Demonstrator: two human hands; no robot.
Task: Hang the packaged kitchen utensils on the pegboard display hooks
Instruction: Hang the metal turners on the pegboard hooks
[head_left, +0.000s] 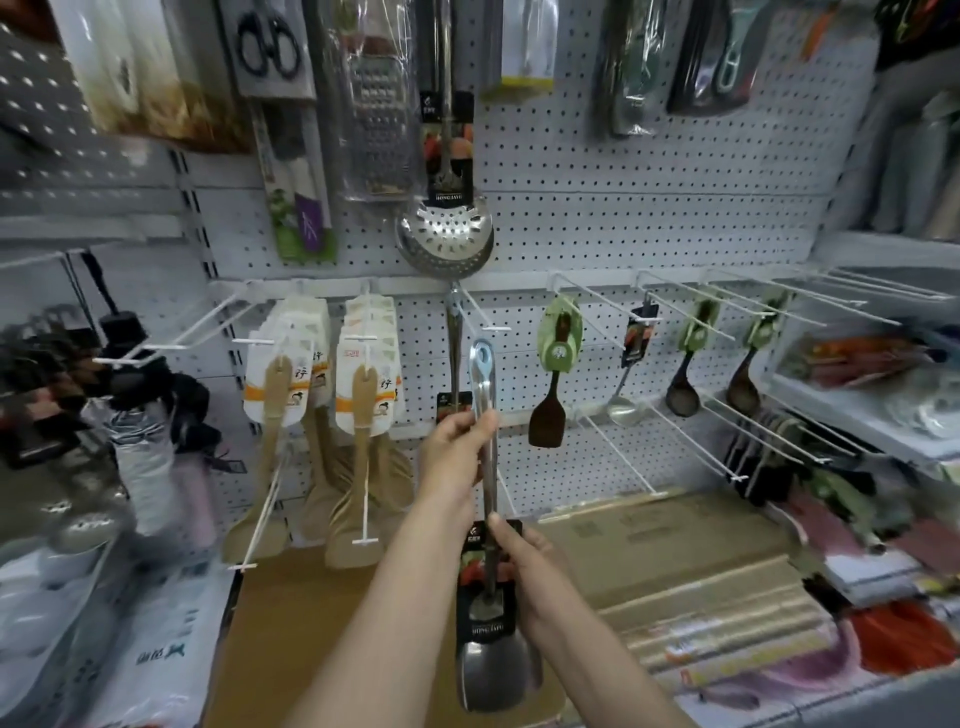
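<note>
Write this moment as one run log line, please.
left hand: grips steel spatula handle | right hand: holds its label card | hang hole: below hook, not on

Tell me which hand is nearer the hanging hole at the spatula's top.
Left. The left hand grips the handle just below the hanging hole; the right hand holds the label card lower down.

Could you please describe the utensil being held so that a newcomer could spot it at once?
On the white pegboard, look below the hanging skimmer. The steel spatula, held upright by both hands, has a black label card.
</note>
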